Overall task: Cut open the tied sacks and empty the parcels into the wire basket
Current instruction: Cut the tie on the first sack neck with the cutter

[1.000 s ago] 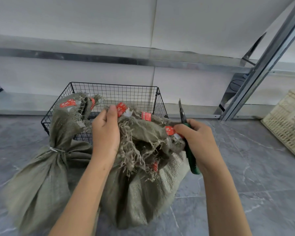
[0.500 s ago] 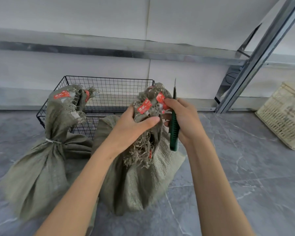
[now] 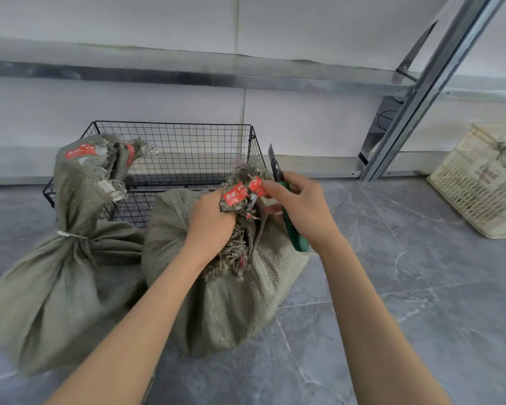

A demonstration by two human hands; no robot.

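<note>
Sacks of grey-green woven fabric, 2 in total, stand on a grey tiled floor (image 3: 406, 287) in front of a black wire basket (image 3: 173, 141), as seen from the head camera.

The near sack (image 3: 231, 302) sits directly below the camera, just in front of the basket's front wall. The left hand (image 3: 211, 226) grips the gathered, frayed neck of this sack, with the fingers curled round the bunched fabric just below 2 red labels (image 3: 235, 194). The right hand (image 3: 301, 211) is wrapped round the green handle of a utility knife (image 3: 294, 233). The blade is extended and points up and away, near the basket's right front corner. The right fingertips also touch the neck beside the labels. Whether a tie closes this neck cannot be told, because the hands and loose fibres cover it. The fabric hides the contents.

The left sack (image 3: 56, 282) leans at the basket's left front corner. A pale tie (image 3: 70, 235) cinches its neck, and its frayed top, also red-labelled, rises above the basket rim.

A cream woven crate (image 3: 479, 185) stands well apart at the right. A metal rack upright (image 3: 421, 97) slants up against the pale wall.
</note>
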